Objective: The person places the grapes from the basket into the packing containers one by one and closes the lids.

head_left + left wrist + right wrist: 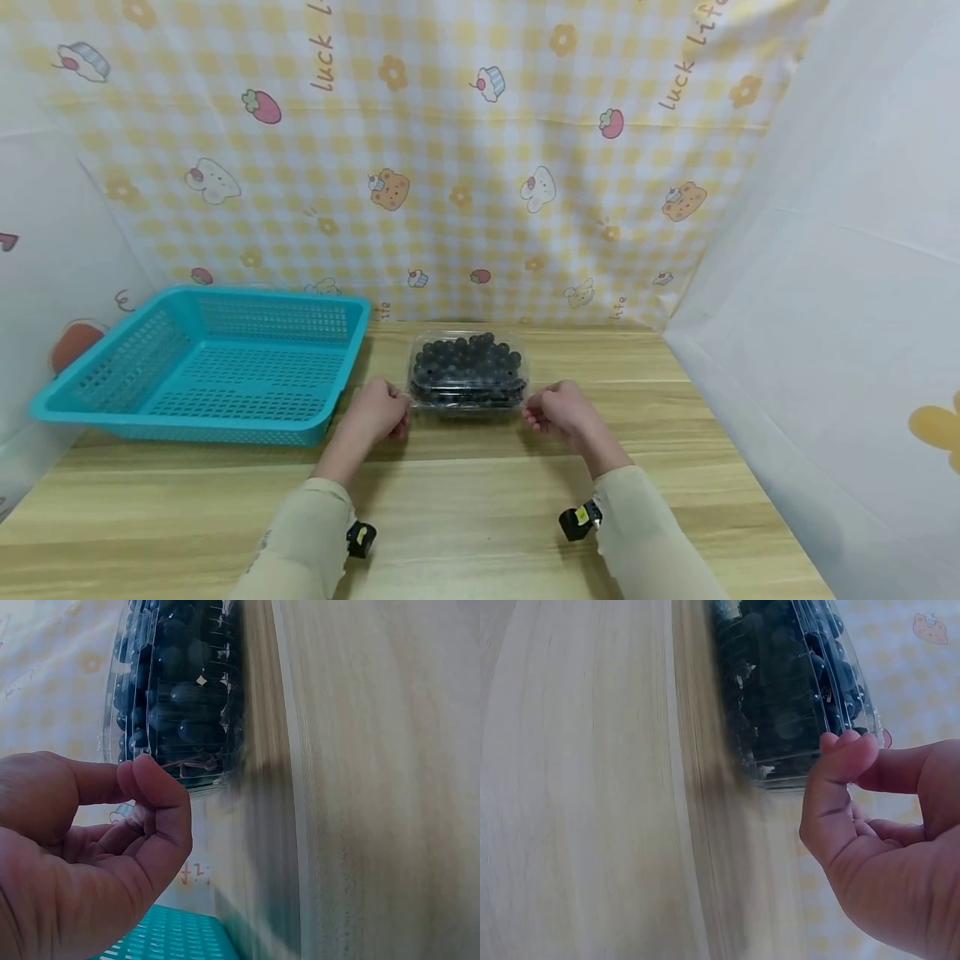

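Observation:
A clear plastic clamshell box (468,396) filled with dark grapes (467,360) is at the back middle of the wooden table. My left hand (378,408) pinches the rim at its near left corner between thumb and forefinger. At the near right corner, my right hand (562,411) pinches the rim the same way. Both wrist views show thumb and fingertips meeting on the plastic edge, with the other fingers curled below. Grapes press against the clear wall of the box (187,712) in the left wrist view. Whether its base touches the table is hard to tell.
A turquoise plastic basket (330,425) with perforated walls stands left of the box, close to my left hand. Behind the table (465,517) hangs a yellow checked cloth (450,150). White sheets (810,250) flank the table at left and right.

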The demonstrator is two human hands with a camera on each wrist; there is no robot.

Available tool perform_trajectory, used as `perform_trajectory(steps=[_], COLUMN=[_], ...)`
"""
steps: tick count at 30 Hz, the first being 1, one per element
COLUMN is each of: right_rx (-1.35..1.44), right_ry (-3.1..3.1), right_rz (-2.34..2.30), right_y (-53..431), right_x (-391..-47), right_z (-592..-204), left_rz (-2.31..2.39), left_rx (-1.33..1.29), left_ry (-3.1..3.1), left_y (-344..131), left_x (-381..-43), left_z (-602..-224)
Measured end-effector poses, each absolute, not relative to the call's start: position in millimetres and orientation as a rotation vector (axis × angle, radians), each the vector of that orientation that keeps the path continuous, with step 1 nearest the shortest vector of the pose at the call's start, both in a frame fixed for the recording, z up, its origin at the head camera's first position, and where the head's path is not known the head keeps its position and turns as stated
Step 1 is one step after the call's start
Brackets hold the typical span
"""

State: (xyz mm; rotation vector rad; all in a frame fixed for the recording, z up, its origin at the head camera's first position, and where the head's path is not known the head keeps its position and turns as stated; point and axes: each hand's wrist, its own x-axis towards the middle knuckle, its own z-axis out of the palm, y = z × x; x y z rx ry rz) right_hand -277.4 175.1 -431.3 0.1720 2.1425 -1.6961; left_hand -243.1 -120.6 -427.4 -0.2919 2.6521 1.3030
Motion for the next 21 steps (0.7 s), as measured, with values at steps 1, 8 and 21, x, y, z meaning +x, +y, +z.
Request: perform_trajectory(steps=[1, 8, 21], right_rx=[0.175, 0.168, 0.070], right_ry=[2.146, 2.161, 2.434], right_rz=[-1.699, -1.736, -1.342], right_y=[175, 173, 176], right_x=[-279, -289, -298], right_z=[-431, -432, -416], left_rz=[1.297, 1.319, 1.454], left_rx=[-0.295, -0.331, -0.342], left_ry=[2.657, 2.675, 2.453], left_y=[-121, -118, -116], left_x=[-244, -255, -267], left_z=[-427, -428, -416])
